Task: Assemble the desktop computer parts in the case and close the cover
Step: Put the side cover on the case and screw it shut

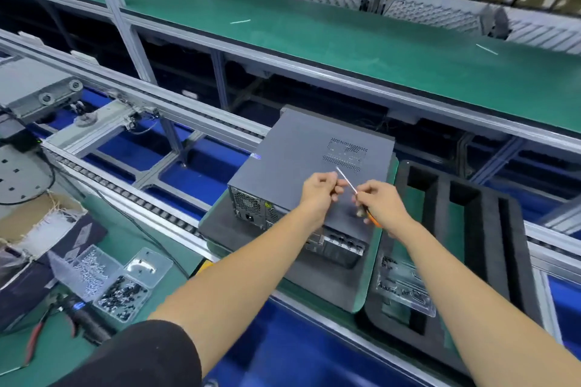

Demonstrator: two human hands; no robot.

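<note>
The computer case (pixel 301 166) is lying closed on a grey foam pad (pixel 320 280) at the near edge of the conveyor line (pixel 132 195). Above its cover, the left hand (pixel 317 195) is pinching the shaft of a screwdriver (pixel 347 181) with curled fingers, while the right hand (pixel 382 203) is gripping its orange handle. A black foam tray (pixel 471 214) is sitting just beside the case; screw boxes (pixel 119 283) are lying on the worktop's left side.

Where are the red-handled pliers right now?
In the head view, the pliers lie at the lower left on the green bench, just left of the clear screw tray.
</note>
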